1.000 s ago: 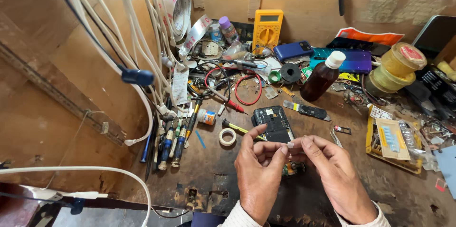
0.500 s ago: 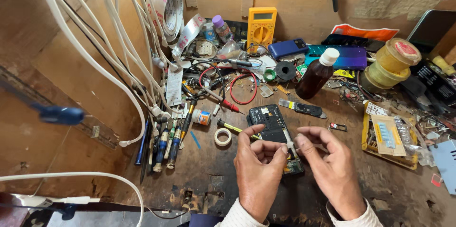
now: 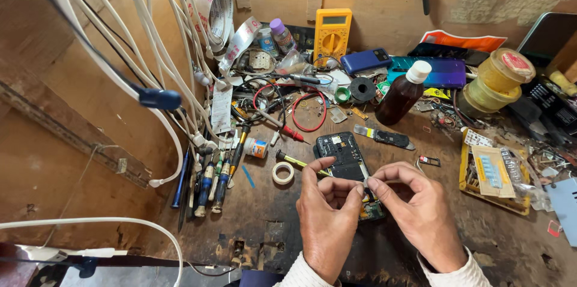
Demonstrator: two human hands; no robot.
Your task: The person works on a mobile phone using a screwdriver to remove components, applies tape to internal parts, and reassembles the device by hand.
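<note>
Broadly, a cluttered wooden workbench [image 3: 258, 245] fills the view. Near its middle lies an opened phone [image 3: 344, 156], partly under the hands. The left hand [image 3: 327, 221] and right hand [image 3: 415, 212] meet fingertip to fingertip above it, pinching a tiny part [image 3: 365, 183] too small to identify. A tape roll [image 3: 282, 173] lies just left.
</note>
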